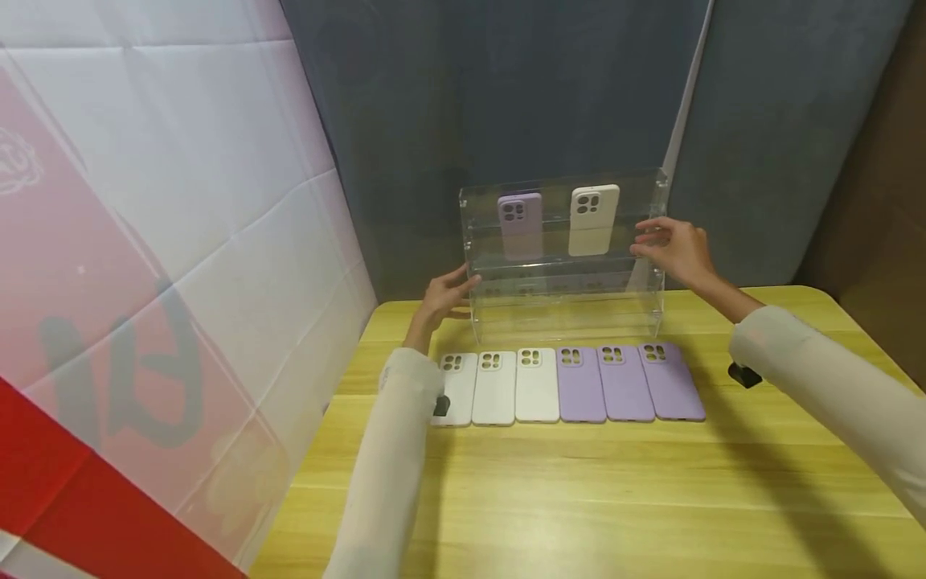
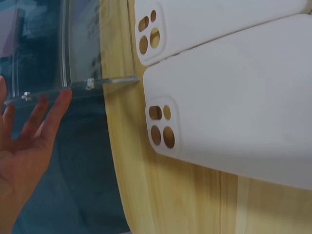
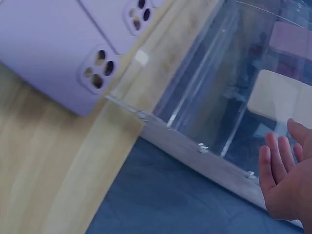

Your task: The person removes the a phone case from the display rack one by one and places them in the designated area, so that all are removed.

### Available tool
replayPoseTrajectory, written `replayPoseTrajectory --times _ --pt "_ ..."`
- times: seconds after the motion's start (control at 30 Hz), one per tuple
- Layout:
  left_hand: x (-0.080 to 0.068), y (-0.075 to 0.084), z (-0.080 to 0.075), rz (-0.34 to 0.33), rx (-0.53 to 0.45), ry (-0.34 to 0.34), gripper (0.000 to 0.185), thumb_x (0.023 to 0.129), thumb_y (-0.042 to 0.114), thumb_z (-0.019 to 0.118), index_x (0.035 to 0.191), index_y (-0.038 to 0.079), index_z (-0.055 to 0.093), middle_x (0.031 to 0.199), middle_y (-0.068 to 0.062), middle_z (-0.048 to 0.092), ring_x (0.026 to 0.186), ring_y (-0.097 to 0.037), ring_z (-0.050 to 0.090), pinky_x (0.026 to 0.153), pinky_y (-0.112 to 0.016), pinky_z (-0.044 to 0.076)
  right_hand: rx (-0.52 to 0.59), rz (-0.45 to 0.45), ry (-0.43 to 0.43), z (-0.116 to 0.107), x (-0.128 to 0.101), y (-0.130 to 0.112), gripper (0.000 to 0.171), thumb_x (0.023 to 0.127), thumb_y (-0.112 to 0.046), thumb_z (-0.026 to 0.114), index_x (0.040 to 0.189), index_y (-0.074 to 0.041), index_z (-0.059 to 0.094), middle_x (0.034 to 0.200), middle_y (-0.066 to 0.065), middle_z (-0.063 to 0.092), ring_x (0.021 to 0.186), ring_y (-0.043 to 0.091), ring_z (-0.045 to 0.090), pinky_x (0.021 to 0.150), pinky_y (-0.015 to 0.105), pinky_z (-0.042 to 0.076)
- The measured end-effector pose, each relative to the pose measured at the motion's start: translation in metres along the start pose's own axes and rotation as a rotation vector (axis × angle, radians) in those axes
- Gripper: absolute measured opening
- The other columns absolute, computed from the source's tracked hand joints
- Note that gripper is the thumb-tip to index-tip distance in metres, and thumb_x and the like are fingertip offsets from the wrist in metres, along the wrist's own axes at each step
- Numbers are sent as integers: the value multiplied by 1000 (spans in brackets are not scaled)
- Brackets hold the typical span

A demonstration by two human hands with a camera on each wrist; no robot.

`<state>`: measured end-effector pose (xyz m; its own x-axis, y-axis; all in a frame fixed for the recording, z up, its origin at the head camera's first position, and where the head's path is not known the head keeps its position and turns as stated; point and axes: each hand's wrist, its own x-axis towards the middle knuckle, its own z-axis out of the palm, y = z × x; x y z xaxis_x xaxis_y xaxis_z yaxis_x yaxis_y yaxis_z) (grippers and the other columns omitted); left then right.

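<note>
A clear acrylic display stand (image 1: 564,315) with several tiers stands at the back of the table. On an upper tier lean one purple phone case (image 1: 522,233) and one white phone case (image 1: 592,229), apart from each other. My left hand (image 1: 443,299) is at the stand's left side, its extended fingertips touching the side panel in the left wrist view. The right hand (image 1: 678,248) is at the upper right side, fingers loosely bent, with no case in them; whether it touches the panel is hard to tell.
In front of the stand, white phone cases (image 1: 494,394) and purple phone cases (image 1: 627,390) lie side by side in one row on the wooden table (image 1: 550,498). A white printed sheet (image 1: 239,161) hangs at left, a dark grey curtain (image 1: 492,88) behind.
</note>
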<state>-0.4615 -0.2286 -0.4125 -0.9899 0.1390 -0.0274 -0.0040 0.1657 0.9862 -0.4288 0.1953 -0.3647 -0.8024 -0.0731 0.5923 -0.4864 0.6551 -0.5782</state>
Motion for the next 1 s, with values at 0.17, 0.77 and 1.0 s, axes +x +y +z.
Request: replayPoseTrajectory --times 0.17,0.77,1.0 --pt "0 -4 7 51 56 96 70 97 38 76 159 26 45 152 -25 51 126 -50 60 97 -60 60 -14 35 1 4 15 -11 39 93 -18 81 127 -3 71 111 19 76 72 -7 65 78 26 53" --pt "2 -1 29 16 184 296 72 91 46 81 151 15 56 146 -27 56 114 -46 68 78 -45 68 93 90 58 11 48 -26 47 92 -15 81 133 2 66 118 26 69 63 -29 45 125 50 21" --pt "0 2 31 -3 187 279 68 94 41 79 152 14 54 152 -30 48 115 -48 67 82 -47 67 129 93 42 7 49 -17 46 94 -14 80 134 1 65 123 28 67 69 -27 48 129 44 20"
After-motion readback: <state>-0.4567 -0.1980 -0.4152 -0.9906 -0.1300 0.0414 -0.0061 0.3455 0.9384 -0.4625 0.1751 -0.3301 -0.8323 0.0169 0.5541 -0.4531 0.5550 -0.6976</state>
